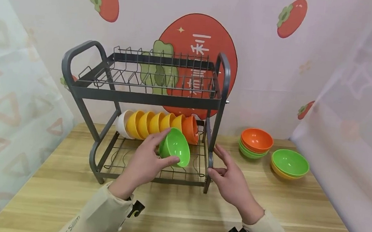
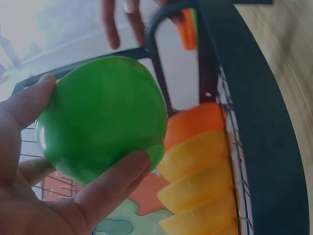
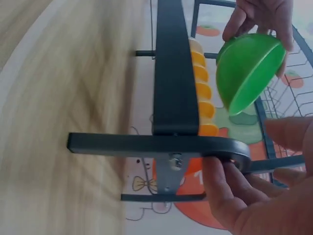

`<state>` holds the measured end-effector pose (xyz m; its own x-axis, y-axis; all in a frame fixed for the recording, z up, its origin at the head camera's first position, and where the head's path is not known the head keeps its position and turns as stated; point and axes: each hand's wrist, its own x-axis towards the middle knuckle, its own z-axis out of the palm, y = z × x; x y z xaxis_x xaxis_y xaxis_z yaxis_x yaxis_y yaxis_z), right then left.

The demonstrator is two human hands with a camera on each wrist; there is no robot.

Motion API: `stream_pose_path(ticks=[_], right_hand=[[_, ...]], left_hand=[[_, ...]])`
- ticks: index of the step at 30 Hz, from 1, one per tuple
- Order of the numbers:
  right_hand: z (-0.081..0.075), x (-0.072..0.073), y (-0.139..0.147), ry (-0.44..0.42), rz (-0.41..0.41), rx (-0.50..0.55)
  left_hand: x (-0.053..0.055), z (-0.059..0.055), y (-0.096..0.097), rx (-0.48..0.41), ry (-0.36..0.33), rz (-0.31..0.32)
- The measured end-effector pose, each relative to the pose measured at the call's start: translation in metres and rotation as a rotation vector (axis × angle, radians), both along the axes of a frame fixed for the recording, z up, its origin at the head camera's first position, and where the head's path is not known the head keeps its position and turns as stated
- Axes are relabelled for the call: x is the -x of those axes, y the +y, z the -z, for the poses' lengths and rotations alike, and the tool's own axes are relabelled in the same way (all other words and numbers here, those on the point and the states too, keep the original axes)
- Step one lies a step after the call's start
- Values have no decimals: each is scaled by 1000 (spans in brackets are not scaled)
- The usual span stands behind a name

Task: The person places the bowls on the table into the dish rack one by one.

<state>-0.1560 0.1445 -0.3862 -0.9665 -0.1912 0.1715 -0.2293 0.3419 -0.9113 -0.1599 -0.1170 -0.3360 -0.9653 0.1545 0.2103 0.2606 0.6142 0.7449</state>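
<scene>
Left hand pinches a green bowl between thumb and fingers; bowl tilted, mouth to the right, held up at the front of the rack's lower tier; right hand spread at the rack's right post, thumb apart from fingers, firm contact cannot be told; on the lower tier, a row of white, yellow and orange bowls; two stacks on the table, right of the rack.
</scene>
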Motion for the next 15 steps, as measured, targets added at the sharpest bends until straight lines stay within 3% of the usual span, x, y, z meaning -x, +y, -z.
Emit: stream_pose_path(ticks=[5, 10, 15], right_hand=[[4, 5, -2, 47, 71, -89], [6, 7, -2, 57, 97, -103], [7, 8, -3, 56, 95, -87]], left_hand=[[14, 9, 13, 184, 11, 0], [27, 17, 27, 275, 6, 42], [36, 17, 38, 368, 17, 83]])
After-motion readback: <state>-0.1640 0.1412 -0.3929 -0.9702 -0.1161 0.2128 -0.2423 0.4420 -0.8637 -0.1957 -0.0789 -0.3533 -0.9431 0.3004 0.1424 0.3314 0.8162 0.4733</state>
